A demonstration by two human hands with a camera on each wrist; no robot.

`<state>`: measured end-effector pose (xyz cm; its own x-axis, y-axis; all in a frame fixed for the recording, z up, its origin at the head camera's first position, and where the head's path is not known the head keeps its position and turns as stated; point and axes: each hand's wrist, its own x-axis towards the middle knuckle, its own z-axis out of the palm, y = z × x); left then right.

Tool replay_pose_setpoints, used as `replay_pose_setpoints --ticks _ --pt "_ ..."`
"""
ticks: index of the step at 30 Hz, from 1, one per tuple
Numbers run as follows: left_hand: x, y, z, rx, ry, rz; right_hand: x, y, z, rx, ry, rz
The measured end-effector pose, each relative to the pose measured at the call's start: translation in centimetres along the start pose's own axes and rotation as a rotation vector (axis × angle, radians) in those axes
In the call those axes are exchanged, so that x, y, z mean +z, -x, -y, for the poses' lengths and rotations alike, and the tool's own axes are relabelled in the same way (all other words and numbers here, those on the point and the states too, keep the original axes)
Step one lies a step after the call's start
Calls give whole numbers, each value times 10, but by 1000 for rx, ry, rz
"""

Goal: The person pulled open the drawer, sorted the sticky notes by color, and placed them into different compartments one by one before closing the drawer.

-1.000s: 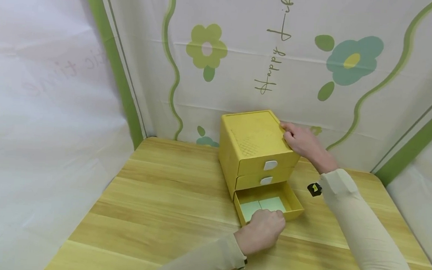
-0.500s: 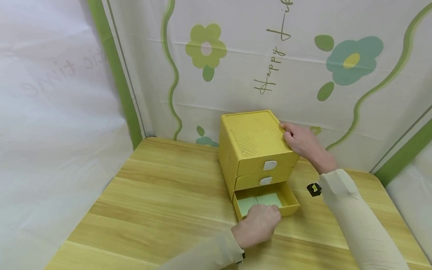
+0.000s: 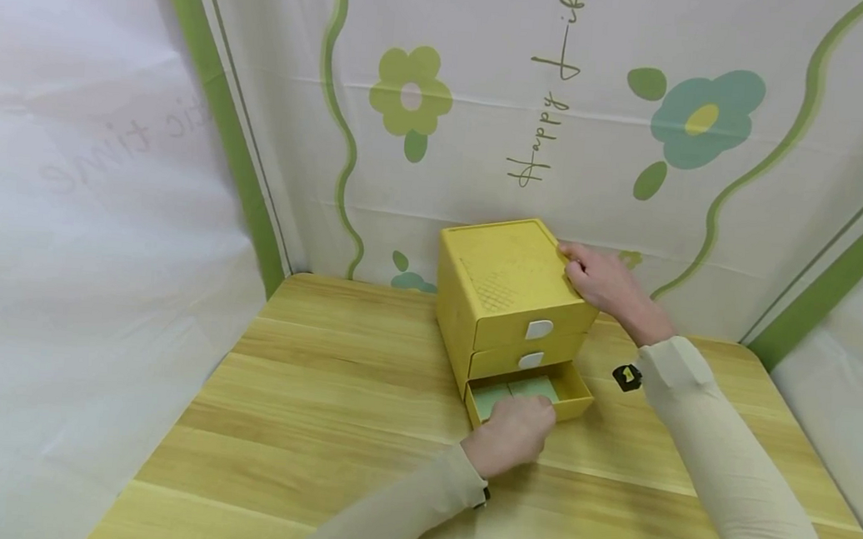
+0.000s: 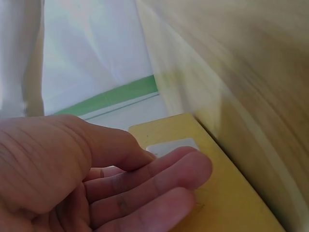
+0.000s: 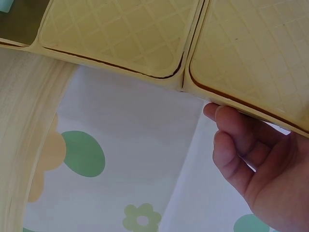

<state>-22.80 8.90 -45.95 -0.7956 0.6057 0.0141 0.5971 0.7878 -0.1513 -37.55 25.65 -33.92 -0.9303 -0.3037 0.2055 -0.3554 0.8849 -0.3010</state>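
A yellow desktop drawer cabinet [image 3: 514, 267] stands near the back of the table. Its bottom drawer [image 3: 575, 406] is partly pulled out, and pale green flat pieces [image 3: 536, 387] lie inside. My left hand [image 3: 512, 432] is at that drawer's front; in the left wrist view its thumb and curled fingers pinch the white handle [image 4: 171, 145], which they partly cover. My right hand [image 3: 603, 281] grips the cabinet's upper right edge, thumb on top. In the right wrist view its bent fingers [image 5: 231, 121] press against the side.
Two closed upper drawers have white tab handles [image 3: 539, 330]. The wood-grain table [image 3: 316, 412] runs out around the cabinet. Behind it hangs a white curtain [image 3: 483, 73] with printed flowers. A small black device [image 3: 628, 378] sits at the right wrist.
The bottom drawer has slid partway back into the cabinet, with my left hand moving forward along with it. My right hand and the cabinet have stayed in place.
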Motion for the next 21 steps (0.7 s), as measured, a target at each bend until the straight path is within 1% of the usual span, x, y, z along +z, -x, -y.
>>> replay_pose_setpoints --ticks 5,9,11,17,21 --pt "-2 -3 3 -3 23 6 -2 1 1 1 -1 10" --pt "0 -5 6 -7 44 11 -1 0 0 -11 -2 9" --pt "1 -6 8 -9 45 -2 0 -1 0 -12 -6 10" --pt "7 -7 12 -14 25 -75 0 0 -1 -14 -19 6" --pt "9 -9 16 -32 27 -94 1 -1 -2 -17 -10 -2"
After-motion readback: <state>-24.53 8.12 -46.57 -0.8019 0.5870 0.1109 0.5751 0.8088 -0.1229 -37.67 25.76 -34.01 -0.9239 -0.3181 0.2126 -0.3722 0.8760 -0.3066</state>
